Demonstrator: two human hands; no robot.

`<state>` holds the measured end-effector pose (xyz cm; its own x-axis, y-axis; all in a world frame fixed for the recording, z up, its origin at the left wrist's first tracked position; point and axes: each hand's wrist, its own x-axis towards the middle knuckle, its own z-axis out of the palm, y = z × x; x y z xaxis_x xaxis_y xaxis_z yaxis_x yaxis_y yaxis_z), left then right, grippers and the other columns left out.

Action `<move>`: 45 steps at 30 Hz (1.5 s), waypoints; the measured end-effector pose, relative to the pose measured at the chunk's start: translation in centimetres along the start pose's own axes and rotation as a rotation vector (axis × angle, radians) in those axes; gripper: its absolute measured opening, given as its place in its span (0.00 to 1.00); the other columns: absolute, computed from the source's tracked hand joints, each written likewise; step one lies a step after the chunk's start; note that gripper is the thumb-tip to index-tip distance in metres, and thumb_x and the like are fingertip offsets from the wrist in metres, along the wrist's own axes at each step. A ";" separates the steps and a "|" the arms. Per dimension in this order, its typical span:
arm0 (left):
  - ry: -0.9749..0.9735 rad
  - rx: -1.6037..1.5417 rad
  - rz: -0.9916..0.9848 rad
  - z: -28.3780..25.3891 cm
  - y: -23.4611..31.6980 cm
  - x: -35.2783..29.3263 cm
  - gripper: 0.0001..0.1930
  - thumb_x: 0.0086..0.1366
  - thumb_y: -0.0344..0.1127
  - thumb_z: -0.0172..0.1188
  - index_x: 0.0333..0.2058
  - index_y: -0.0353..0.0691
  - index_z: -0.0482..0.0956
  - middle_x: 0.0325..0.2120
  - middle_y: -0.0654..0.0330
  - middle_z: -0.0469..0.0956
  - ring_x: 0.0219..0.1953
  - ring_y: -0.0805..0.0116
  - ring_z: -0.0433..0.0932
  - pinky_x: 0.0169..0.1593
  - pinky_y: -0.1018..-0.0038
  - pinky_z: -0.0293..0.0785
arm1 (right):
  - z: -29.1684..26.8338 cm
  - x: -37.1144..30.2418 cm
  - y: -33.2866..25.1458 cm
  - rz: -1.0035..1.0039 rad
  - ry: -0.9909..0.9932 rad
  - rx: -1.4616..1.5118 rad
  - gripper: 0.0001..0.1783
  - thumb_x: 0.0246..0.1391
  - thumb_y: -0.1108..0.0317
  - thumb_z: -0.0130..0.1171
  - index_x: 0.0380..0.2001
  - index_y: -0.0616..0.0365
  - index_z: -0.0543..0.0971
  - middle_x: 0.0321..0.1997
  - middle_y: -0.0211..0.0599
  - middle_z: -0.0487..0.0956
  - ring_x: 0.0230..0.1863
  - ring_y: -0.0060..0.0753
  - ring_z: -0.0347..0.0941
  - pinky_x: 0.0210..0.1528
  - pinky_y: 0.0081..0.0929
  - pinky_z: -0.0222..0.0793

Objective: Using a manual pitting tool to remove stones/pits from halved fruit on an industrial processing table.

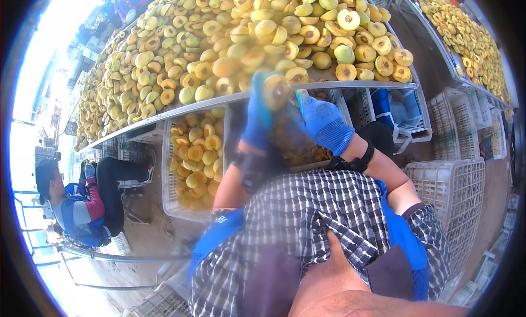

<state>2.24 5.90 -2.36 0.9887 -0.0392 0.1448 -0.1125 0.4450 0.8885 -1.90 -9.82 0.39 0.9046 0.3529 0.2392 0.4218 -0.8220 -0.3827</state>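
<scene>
Fruit (276,92) held over the near edge of the tabletop (372,86) — blurred, yellow.
By the blue-gloved left hand (259,113) the fruit is clamped; by the right hand (326,121), its grip closed, a slim tool (299,98) is held just beside it — whether they touch cannot be told. Yellow halves (192,43) are heaped across the tabletop; below its near edge, leftward, more are held in a white crate (166,177).
</scene>
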 end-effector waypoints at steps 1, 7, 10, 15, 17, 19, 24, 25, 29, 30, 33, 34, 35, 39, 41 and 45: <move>0.007 0.222 0.117 0.4 0.0 -0.1 0.14 0.62 0.23 0.58 0.45 0.39 0.69 0.39 0.60 0.74 0.38 0.72 0.73 0.40 0.76 0.75 | 0.1 -0.2 0.1 0.005 0.002 -0.003 0.25 0.60 0.60 0.54 0.50 0.72 0.68 0.26 0.55 0.79 0.29 0.53 0.78 0.29 0.45 0.73; -0.035 0.588 0.407 0.0 0.1 0.0 0.09 0.62 0.24 0.59 0.42 0.37 0.74 0.33 0.63 0.74 0.34 0.74 0.73 0.39 0.77 0.74 | 1.2 -0.9 1.1 -0.098 0.093 0.167 0.13 0.61 0.61 0.48 0.41 0.60 0.68 0.20 0.48 0.77 0.20 0.49 0.77 0.20 0.42 0.71; -0.094 0.146 -0.011 1.3 2.4 -1.8 0.09 0.62 0.25 0.59 0.41 0.35 0.74 0.32 0.61 0.74 0.33 0.71 0.73 0.37 0.76 0.74 | 1.7 -1.6 2.5 -0.187 0.060 -0.098 0.12 0.59 0.64 0.49 0.41 0.61 0.69 0.18 0.44 0.76 0.20 0.44 0.77 0.20 0.40 0.70; -0.110 0.227 0.072 0.2 0.7 -0.8 0.10 0.61 0.26 0.58 0.41 0.34 0.74 0.30 0.56 0.75 0.32 0.66 0.75 0.36 0.74 0.74 | 2.7 -1.4 2.7 -0.436 0.194 0.321 0.14 0.60 0.63 0.48 0.42 0.62 0.70 0.18 0.45 0.76 0.18 0.45 0.75 0.22 0.41 0.69; -0.172 0.561 0.375 0.2 0.0 -0.4 0.10 0.60 0.26 0.58 0.41 0.34 0.75 0.30 0.55 0.76 0.32 0.65 0.75 0.36 0.74 0.74 | 1.9 -1.6 3.2 -0.260 0.030 0.338 0.15 0.59 0.64 0.49 0.45 0.63 0.67 0.22 0.50 0.77 0.24 0.51 0.76 0.26 0.43 0.69; -0.168 0.899 0.716 0.2 -0.2 0.0 0.11 0.58 0.26 0.59 0.40 0.34 0.75 0.30 0.54 0.77 0.33 0.64 0.76 0.37 0.72 0.74 | 1.2 -1.6 3.4 -0.078 -0.128 0.358 0.18 0.58 0.66 0.51 0.48 0.63 0.65 0.27 0.56 0.77 0.30 0.56 0.77 0.31 0.46 0.69; -0.255 0.675 0.259 -0.2 -0.6 -0.4 0.12 0.60 0.26 0.54 0.43 0.35 0.76 0.36 0.55 0.78 0.39 0.65 0.77 0.43 0.71 0.74 | 0.8 -1.3 2.9 0.076 -0.356 0.638 0.18 0.57 0.66 0.51 0.48 0.63 0.65 0.29 0.59 0.77 0.32 0.58 0.76 0.32 0.48 0.69; -0.275 0.803 0.340 0.1 -0.2 -0.5 0.14 0.64 0.26 0.48 0.47 0.35 0.76 0.40 0.57 0.79 0.44 0.68 0.77 0.50 0.72 0.73 | 0.9 -1.3 2.9 0.078 -0.356 0.640 0.18 0.57 0.66 0.51 0.48 0.63 0.65 0.29 0.59 0.77 0.32 0.58 0.76 0.32 0.48 0.69; -0.155 0.922 0.562 -0.4 -1.9 0.1 0.14 0.64 0.26 0.47 0.46 0.35 0.77 0.39 0.57 0.79 0.41 0.68 0.77 0.48 0.73 0.74 | 1.6 -1.7 3.6 0.028 -0.243 0.657 0.19 0.56 0.68 0.50 0.49 0.63 0.65 0.28 0.57 0.76 0.29 0.61 0.74 0.32 0.49 0.69; -0.232 0.857 0.407 0.1 -0.9 -0.1 0.14 0.64 0.25 0.47 0.45 0.35 0.77 0.38 0.57 0.79 0.41 0.68 0.77 0.47 0.73 0.74 | 1.4 -1.7 4.0 -0.051 -0.206 0.352 0.19 0.56 0.68 0.50 0.50 0.63 0.65 0.28 0.56 0.76 0.28 0.60 0.74 0.32 0.47 0.69; -0.301 0.802 0.285 0.0 -1.3 0.3 0.14 0.63 0.24 0.47 0.44 0.35 0.78 0.38 0.57 0.79 0.40 0.68 0.77 0.46 0.73 0.74 | 0.8 -1.3 4.1 0.046 -0.405 0.275 0.12 0.63 0.66 0.47 0.42 0.63 0.72 0.39 0.55 0.77 0.39 0.45 0.75 0.40 0.37 0.69; -0.289 0.818 0.321 -0.3 -1.6 0.5 0.14 0.62 0.23 0.47 0.44 0.35 0.78 0.38 0.57 0.79 0.40 0.68 0.77 0.46 0.73 0.74 | 1.4 -1.4 4.3 0.043 -0.406 0.275 0.12 0.63 0.66 0.47 0.42 0.63 0.72 0.39 0.55 0.77 0.39 0.45 0.75 0.40 0.37 0.69; -0.287 0.820 0.322 -0.4 -2.1 0.5 0.14 0.62 0.23 0.47 0.44 0.35 0.78 0.38 0.57 0.79 0.40 0.68 0.77 0.46 0.73 0.74 | 2.4 -1.7 4.7 -0.185 -0.247 0.326 0.12 0.62 0.68 0.46 0.45 0.63 0.72 0.41 0.53 0.76 0.40 0.44 0.75 0.42 0.35 0.69; -0.169 0.927 0.403 -0.1 -1.9 0.4 0.12 0.64 0.25 0.47 0.43 0.35 0.78 0.36 0.57 0.79 0.40 0.68 0.78 0.45 0.73 0.74 | 0.3 -1.2 3.4 -0.049 -0.387 0.320 0.16 0.62 0.69 0.45 0.51 0.61 0.72 0.43 0.53 0.76 0.42 0.45 0.74 0.44 0.33 0.70; -0.303 0.849 0.217 0.1 -1.7 0.6 0.12 0.64 0.26 0.48 0.43 0.35 0.78 0.36 0.57 0.79 0.40 0.66 0.78 0.45 0.73 0.75 | 2.8 -1.6 5.4 -0.173 -0.220 0.362 0.17 0.61 0.67 0.47 0.51 0.63 0.69 0.35 0.51 0.75 0.35 0.47 0.74 0.39 0.35 0.71; -0.218 0.772 0.224 -2.2 -4.2 1.2 0.14 0.68 0.37 0.49 0.46 0.38 0.77 0.37 0.58 0.79 0.39 0.65 0.78 0.44 0.71 0.76 | 3.7 -1.7 4.8 -0.076 -0.272 1.055 0.20 0.61 0.59 0.51 0.49 0.62 0.68 0.21 0.33 0.68 0.17 0.30 0.68 0.21 0.26 0.69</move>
<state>4.11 5.94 -6.82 0.9022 -0.2306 0.3646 -0.4195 -0.2722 0.8660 -1.20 -12.69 -5.09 0.8023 0.5805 0.1391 0.2005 -0.0425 -0.9788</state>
